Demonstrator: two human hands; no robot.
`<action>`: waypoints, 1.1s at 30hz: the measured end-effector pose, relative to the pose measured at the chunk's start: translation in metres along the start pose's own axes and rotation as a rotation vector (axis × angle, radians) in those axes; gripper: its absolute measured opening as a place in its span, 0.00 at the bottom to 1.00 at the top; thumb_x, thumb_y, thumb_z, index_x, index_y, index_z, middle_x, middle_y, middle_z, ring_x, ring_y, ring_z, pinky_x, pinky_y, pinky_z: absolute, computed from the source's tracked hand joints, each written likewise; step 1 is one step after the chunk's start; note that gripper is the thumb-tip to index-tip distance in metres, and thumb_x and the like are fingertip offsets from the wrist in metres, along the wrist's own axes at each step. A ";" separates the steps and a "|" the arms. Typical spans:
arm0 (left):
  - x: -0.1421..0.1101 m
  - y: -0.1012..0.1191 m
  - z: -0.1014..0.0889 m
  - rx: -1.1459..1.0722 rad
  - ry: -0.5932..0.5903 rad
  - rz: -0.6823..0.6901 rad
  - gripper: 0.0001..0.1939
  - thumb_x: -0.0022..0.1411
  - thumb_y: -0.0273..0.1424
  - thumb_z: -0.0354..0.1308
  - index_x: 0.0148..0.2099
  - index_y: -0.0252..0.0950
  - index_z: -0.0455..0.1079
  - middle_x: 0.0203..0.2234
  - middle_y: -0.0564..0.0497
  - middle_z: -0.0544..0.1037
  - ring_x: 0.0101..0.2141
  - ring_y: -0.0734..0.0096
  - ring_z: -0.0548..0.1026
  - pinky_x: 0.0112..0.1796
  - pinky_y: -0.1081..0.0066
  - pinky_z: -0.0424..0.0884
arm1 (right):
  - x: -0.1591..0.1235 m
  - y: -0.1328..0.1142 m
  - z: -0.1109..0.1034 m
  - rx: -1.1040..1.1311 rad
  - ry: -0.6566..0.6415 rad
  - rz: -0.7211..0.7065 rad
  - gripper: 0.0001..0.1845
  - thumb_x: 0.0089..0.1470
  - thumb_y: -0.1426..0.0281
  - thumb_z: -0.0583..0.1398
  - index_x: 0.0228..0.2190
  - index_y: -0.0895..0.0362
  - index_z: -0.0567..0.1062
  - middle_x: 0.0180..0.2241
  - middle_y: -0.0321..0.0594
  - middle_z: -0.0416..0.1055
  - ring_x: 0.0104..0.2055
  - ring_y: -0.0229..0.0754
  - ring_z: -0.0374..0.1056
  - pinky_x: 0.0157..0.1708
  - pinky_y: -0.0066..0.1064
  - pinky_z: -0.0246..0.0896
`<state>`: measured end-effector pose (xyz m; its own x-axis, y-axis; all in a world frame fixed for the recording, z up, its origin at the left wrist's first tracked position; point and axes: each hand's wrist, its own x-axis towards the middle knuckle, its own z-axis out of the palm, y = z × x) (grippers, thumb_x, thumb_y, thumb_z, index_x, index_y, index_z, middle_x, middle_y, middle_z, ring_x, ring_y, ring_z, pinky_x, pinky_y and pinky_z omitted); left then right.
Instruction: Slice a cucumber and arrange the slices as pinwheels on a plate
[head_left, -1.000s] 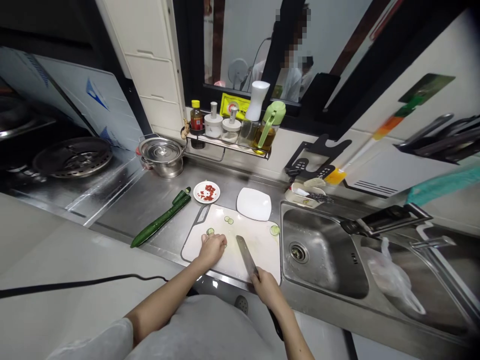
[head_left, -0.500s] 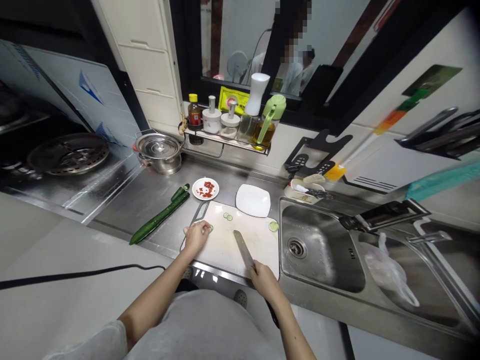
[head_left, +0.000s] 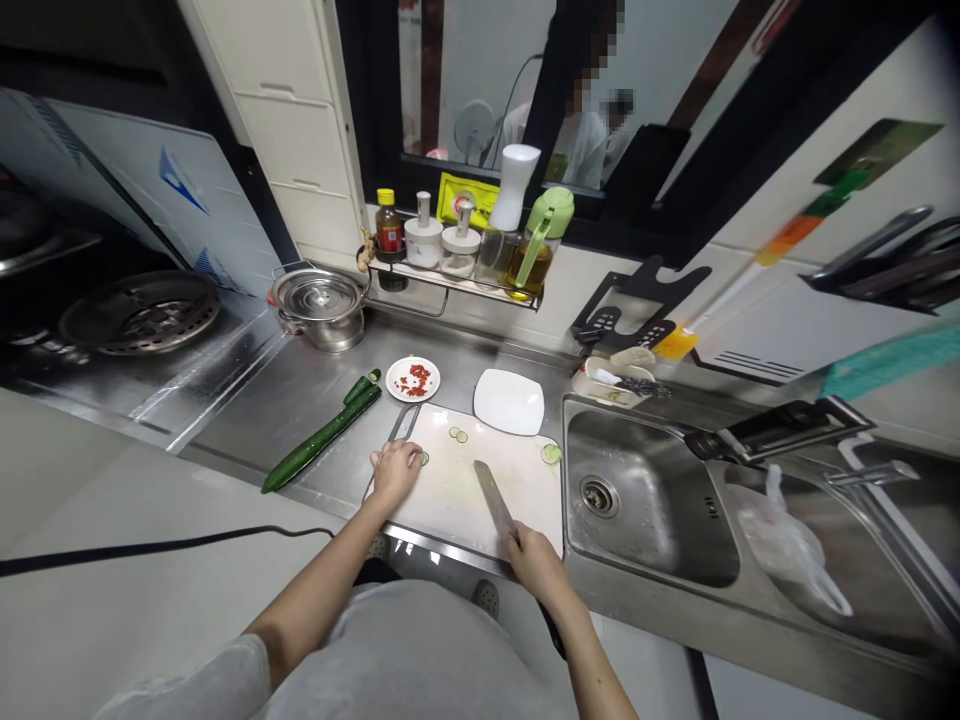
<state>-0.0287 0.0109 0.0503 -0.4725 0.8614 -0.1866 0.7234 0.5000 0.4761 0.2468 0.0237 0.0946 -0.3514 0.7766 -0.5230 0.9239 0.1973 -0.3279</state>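
Note:
My right hand (head_left: 538,568) grips the handle of a kitchen knife (head_left: 493,498), whose broad blade lies low over the white cutting board (head_left: 450,505), tip pointing away from me. At the board's left side my left hand (head_left: 396,472) is closed, fingers curled, with a cucumber slice (head_left: 425,458) at the fingertips. Two more cucumber slices (head_left: 457,435) lie flat near the board's far edge. Another small pile of pale green slices (head_left: 551,454) rests at its right corner. Left of the board lie a long cucumber (head_left: 319,440) and a shorter cucumber piece (head_left: 358,388).
Behind the board stand a small plate of chopped red pieces (head_left: 412,392) and a white square plate (head_left: 510,402). A steel sink (head_left: 652,510) adjoins on the right. Further left are a lidded pot (head_left: 322,310) and a stove burner (head_left: 142,310). A seasoning rack (head_left: 450,280) hangs behind.
The whole view has shifted very slightly. Both hands, the knife and the slices keep about the same places on the board.

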 end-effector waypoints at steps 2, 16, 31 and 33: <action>0.002 0.002 0.001 -0.014 0.015 -0.005 0.14 0.64 0.37 0.51 0.47 0.43 0.75 0.47 0.46 0.76 0.49 0.56 0.67 0.48 0.58 0.56 | 0.000 0.000 0.000 0.004 -0.002 0.006 0.14 0.61 0.70 0.49 0.39 0.59 0.74 0.39 0.48 0.76 0.40 0.43 0.70 0.34 0.27 0.49; 0.049 0.073 0.013 0.169 -0.131 0.269 0.16 0.66 0.33 0.48 0.52 0.47 0.72 0.48 0.45 0.71 0.51 0.55 0.62 0.48 0.57 0.51 | -0.008 0.004 0.003 0.055 0.052 0.053 0.13 0.62 0.70 0.50 0.39 0.59 0.73 0.38 0.46 0.76 0.40 0.42 0.69 0.34 0.27 0.48; 0.039 0.069 0.015 0.031 -0.258 0.183 0.10 0.60 0.27 0.50 0.42 0.41 0.71 0.38 0.52 0.80 0.42 0.63 0.73 0.45 0.61 0.54 | -0.014 0.016 0.003 0.039 0.051 0.068 0.13 0.62 0.70 0.50 0.38 0.59 0.73 0.36 0.46 0.76 0.39 0.42 0.69 0.32 0.27 0.46; 0.030 0.064 0.016 0.037 -0.309 0.195 0.11 0.58 0.28 0.51 0.41 0.42 0.71 0.38 0.52 0.80 0.42 0.63 0.74 0.45 0.61 0.54 | -0.010 0.015 -0.002 0.022 0.045 0.056 0.13 0.61 0.70 0.50 0.38 0.59 0.73 0.37 0.47 0.76 0.40 0.42 0.69 0.32 0.27 0.47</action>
<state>0.0117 0.0699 0.0615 -0.1538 0.9243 -0.3493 0.8053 0.3221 0.4977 0.2646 0.0201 0.0961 -0.2913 0.8122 -0.5055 0.9384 0.1398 -0.3161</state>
